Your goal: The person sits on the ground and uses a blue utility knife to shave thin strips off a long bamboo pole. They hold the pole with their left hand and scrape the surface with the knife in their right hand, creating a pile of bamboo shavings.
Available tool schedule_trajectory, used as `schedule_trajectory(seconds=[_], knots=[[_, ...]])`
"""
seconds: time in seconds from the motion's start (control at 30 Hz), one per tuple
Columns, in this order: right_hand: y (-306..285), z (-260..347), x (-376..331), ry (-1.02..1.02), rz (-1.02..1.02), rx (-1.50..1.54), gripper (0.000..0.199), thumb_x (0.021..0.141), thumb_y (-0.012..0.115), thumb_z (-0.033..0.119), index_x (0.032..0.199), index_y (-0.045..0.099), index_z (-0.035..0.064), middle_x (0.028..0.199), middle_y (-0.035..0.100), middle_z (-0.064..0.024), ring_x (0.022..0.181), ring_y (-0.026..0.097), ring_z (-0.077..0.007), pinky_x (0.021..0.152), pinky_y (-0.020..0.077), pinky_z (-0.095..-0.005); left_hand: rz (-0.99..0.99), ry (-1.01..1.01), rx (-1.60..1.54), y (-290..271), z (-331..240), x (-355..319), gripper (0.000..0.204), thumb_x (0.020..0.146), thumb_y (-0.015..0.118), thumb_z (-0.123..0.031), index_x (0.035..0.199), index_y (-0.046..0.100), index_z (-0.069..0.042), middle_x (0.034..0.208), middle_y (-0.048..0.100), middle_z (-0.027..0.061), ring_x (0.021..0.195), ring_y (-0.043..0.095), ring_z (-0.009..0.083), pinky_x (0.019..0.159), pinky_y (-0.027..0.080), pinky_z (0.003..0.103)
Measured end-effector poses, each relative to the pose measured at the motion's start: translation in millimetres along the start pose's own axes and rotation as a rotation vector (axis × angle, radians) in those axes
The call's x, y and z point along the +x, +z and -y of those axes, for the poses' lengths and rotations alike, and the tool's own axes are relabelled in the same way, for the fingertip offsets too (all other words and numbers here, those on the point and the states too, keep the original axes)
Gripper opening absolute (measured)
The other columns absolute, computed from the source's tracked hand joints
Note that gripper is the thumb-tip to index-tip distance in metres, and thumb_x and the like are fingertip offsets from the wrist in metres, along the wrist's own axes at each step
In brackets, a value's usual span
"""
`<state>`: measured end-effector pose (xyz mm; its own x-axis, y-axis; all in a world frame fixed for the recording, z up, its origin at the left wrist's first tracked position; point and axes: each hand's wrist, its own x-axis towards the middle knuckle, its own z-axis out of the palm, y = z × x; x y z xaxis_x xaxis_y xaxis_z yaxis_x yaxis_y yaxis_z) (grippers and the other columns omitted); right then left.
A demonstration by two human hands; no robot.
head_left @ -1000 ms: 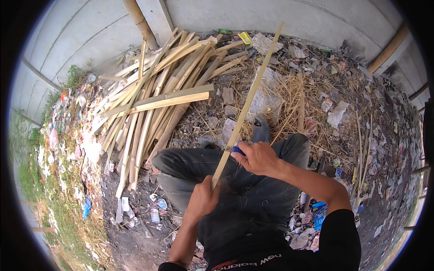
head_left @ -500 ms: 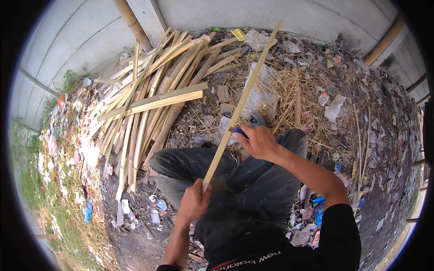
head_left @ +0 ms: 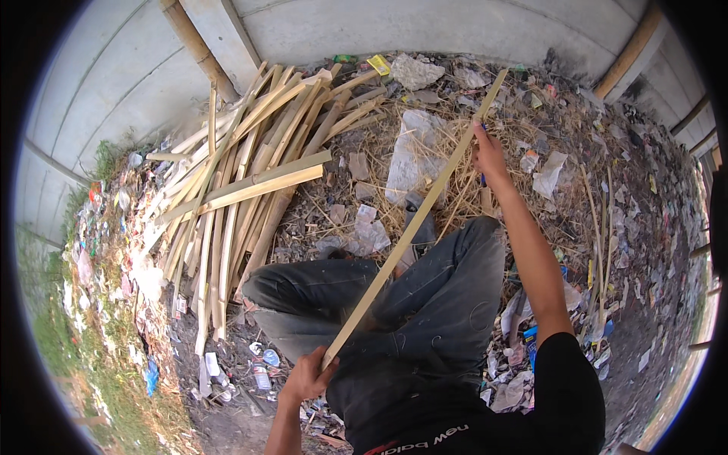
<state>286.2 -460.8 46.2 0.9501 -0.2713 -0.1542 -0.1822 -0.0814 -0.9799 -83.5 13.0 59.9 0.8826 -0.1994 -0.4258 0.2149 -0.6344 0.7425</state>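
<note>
A long, thin split bamboo strip [head_left: 415, 216] runs diagonally from near my lap up toward the far wall. My left hand [head_left: 307, 377] grips its near end, low beside my left knee. Far out along the strip, my right hand [head_left: 489, 155] is stretched forward with the arm extended. It is closed on a tool with a blue handle [head_left: 481, 129], pressed against the strip. I sit with my legs in dark grey trousers [head_left: 425, 303] under the strip.
A pile of split bamboo slats [head_left: 243, 182] lies on my left against a concrete wall [head_left: 114, 76]. Dry straw, plastic scraps and litter [head_left: 425, 152] cover the ground ahead and to the right. A bamboo pole [head_left: 193, 45] leans on the wall.
My right hand has slid far up the strip, away from my body, with the arm now stretched out. The left hand keeps its hold on the near end.
</note>
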Motion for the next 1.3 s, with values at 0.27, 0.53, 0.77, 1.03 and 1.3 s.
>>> schedule_trajectory(seconds=[0.27, 0.53, 0.77, 1.03, 1.3], knots=[[34.3, 15.1, -29.5, 0.092, 0.156, 0.298, 0.047, 0.101, 0.072, 0.055, 0.088, 0.054, 0.0134, 0.061, 0.036, 0.0078, 0.044, 0.031, -0.0052, 0.042, 0.0228, -0.0278, 0.037, 0.017, -0.033, -8.0, -9.8, 7.3, 0.024, 0.102, 0.068, -0.021, 0.097, 0.060, 0.001, 0.072, 0.064, 0.0223, 0.068, 0.065, 0.0442, 0.063, 0.048, 0.046], [97.2, 22.6, -123.1, 0.061, 0.505, 0.129, 0.042, 0.100, 0.077, 0.047, 0.096, 0.069, 0.0065, 0.056, 0.042, 0.0080, 0.047, 0.038, -0.0037, 0.045, 0.0286, -0.0275, 0.005, 0.048, -0.121, 1.1, -11.7, 26.4, 0.024, 0.105, 0.066, -0.024, 0.104, 0.062, 0.001, 0.071, 0.062, 0.0170, 0.063, 0.064, 0.0310, 0.063, 0.048, 0.044], [137.9, 7.8, -179.1, -0.249, 0.589, -0.121, 0.051, 0.088, 0.088, 0.050, 0.113, 0.074, 0.0076, 0.064, 0.048, 0.0093, 0.057, 0.040, -0.0031, 0.054, 0.0352, -0.0270, 0.181, 0.017, -0.610, 13.7, -26.5, 46.5, 0.030, 0.114, 0.054, -0.033, 0.106, 0.056, -0.004, 0.065, 0.046, -0.0028, 0.055, 0.042, 0.0080, 0.051, 0.035, 0.028], [155.0, 5.0, -208.5, -0.249, 0.627, -0.166, 0.067, 0.083, 0.088, 0.059, 0.111, 0.070, 0.0018, 0.077, 0.057, 0.0008, 0.067, 0.050, -0.0107, 0.062, 0.0443, -0.0321, 0.304, 0.001, -0.891, 15.6, -24.6, 59.4, 0.033, 0.116, 0.049, -0.037, 0.112, 0.052, -0.004, 0.065, 0.032, -0.0075, 0.050, 0.029, 0.0041, 0.045, 0.023, 0.024], [162.6, 18.7, -218.1, -0.334, 0.568, -0.130, 0.065, 0.082, 0.089, 0.060, 0.102, 0.067, 0.0022, 0.070, 0.051, -0.0021, 0.064, 0.052, -0.0140, 0.059, 0.0450, -0.0344, 0.295, 0.106, -0.942, 29.3, -12.9, 63.5, 0.034, 0.117, 0.043, -0.035, 0.115, 0.053, -0.003, 0.068, 0.040, -0.0036, 0.053, 0.035, 0.0064, 0.048, 0.031, 0.025]])
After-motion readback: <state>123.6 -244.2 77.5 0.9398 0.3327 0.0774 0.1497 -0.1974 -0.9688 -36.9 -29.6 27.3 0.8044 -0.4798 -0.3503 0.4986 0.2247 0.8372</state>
